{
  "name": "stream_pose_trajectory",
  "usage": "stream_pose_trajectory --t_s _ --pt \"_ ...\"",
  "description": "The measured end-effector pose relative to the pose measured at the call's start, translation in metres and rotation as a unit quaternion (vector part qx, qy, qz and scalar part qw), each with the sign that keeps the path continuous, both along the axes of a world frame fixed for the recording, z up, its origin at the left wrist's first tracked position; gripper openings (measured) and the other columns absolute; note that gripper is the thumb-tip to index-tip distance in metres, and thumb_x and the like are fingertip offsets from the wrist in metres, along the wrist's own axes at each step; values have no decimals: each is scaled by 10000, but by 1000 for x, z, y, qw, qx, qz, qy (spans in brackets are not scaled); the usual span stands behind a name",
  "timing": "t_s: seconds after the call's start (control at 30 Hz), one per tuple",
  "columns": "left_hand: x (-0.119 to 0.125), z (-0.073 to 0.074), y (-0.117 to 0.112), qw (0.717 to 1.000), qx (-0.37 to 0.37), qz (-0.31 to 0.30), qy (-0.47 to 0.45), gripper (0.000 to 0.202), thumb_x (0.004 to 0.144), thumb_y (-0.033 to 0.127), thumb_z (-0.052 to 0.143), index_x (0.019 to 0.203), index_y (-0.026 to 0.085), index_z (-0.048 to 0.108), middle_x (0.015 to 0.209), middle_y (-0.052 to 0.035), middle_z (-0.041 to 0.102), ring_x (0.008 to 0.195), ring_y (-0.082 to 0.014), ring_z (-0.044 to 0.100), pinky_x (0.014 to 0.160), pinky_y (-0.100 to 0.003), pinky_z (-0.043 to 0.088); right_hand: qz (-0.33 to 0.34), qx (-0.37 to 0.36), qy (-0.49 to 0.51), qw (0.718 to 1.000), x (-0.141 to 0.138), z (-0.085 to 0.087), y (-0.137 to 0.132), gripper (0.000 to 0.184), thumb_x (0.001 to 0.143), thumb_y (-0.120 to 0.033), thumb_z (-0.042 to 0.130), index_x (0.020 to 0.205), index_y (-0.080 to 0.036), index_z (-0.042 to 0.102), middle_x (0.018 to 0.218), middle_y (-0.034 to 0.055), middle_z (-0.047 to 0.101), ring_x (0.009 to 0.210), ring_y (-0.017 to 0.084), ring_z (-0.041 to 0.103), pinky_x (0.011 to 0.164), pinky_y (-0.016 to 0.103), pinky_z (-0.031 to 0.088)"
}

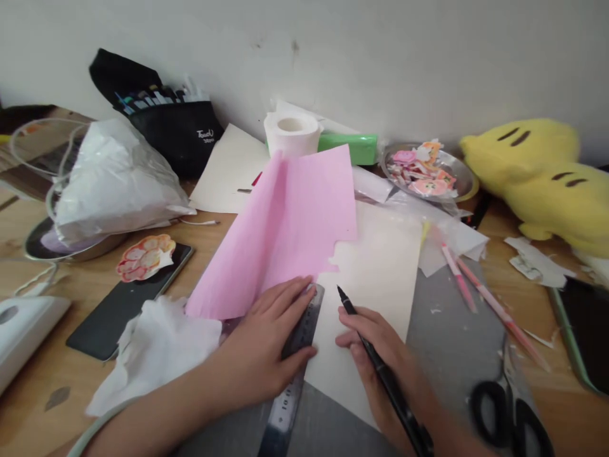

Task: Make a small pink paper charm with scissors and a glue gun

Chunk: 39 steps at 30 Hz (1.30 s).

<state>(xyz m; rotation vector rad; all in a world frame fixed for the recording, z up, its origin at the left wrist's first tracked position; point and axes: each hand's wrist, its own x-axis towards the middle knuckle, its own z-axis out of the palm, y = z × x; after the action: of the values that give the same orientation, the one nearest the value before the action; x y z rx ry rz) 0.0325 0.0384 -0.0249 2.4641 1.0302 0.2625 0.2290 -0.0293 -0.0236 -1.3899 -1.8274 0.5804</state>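
My left hand lies over a metal ruler, holding it down with its fingertips near the top end and its thumb across the right edge. A black pen is gripped in my right hand, its tip pointing up and left just above a cream sheet of paper. The ruler rests along the left side of that sheet. Beyond my left hand stands a curled piece of pink paper with a ragged cut corner, partly over the cream sheet. The far tip of the ruler shows beside my fingers.
Scissors lie at the right, near pink pens. Behind are a white roll, a metal bowl of paper cutouts and yellow plush toys. A dark phone, crumpled tissue and a plastic bag sit left.
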Motion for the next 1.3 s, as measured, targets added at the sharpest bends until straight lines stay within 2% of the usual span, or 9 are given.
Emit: stream_pose_trajectory --t_s 0.2,0.27,0.37,0.43,0.57,0.87,1.07,1.2,1.3 --pt "3 11 2 998 -55 -9 31 694 841 348 554 1434 178 235 1497 -98 259 1371 -250 211 1108 -445 260 35 116 -107 987 7 -10 3 246 920 -222 361 1108 -207 519 929 56 718 828 145 693 735 183 545" --pt "4 13 5 996 -79 -6 38 681 842 340 556 1427 157 258 1498 -106 256 1373 -250 210 1111 -444 254 45 152 -130 979 6 -13 8 211 889 -190 383 1034 -230 531 929 51 733 830 175 701 712 236 563" --pt "3 13 7 994 -102 2 35 680 832 310 574 1418 140 273 1496 -114 257 1373 -249 213 1109 -454 258 32 208 -215 954 3 -15 14 134 893 -270 378 891 -225 505 962 118 728 861 247 697 662 354 573" --pt "1 12 7 994 -106 6 21 694 819 285 592 1417 145 270 1496 -111 259 1373 -246 212 1109 -458 258 44 229 -284 930 2 -13 17 213 920 -361 329 869 -216 476 956 171 717 847 269 699 620 394 569" --pt "-2 7 6 994 -106 12 -14 710 809 269 610 1419 194 255 1484 -100 287 1359 -244 243 1100 -463 274 83 214 -343 911 3 -11 18 281 941 -402 270 918 -193 457 1000 183 694 883 259 689 635 412 558" --pt "-4 4 7 993 -111 12 -42 675 790 287 631 1388 247 320 1460 -93 337 1333 -269 301 1080 -480 300 108 183 -343 915 15 -4 18 266 918 -423 359 919 -221 532 1065 95 695 921 243 676 722 430 490" --pt "-4 2 7 994 -97 -6 -41 674 810 310 609 1403 280 290 1475 -57 321 1336 -253 316 1087 -471 291 80 149 -317 933 18 1 20 97 856 -283 451 877 -240 535 985 30 731 845 228 686 779 417 460" --pt "-3 -1 7 997 -73 -28 -16 714 814 341 608 1422 269 242 1498 -31 267 1356 -230 277 1103 -447 271 45 143 -269 951 20 -3 20 137 820 -150 423 897 -233 501 898 19 743 812 198 687 802 382 459" --pt "-2 2 8 997 -68 -44 7 701 830 352 589 1427 253 235 1505 -24 240 1373 -219 237 1115 -439 241 31 145 -264 953 20 -6 21 141 823 -151 407 903 -235 487 875 25 741 796 205 683 772 381 471"
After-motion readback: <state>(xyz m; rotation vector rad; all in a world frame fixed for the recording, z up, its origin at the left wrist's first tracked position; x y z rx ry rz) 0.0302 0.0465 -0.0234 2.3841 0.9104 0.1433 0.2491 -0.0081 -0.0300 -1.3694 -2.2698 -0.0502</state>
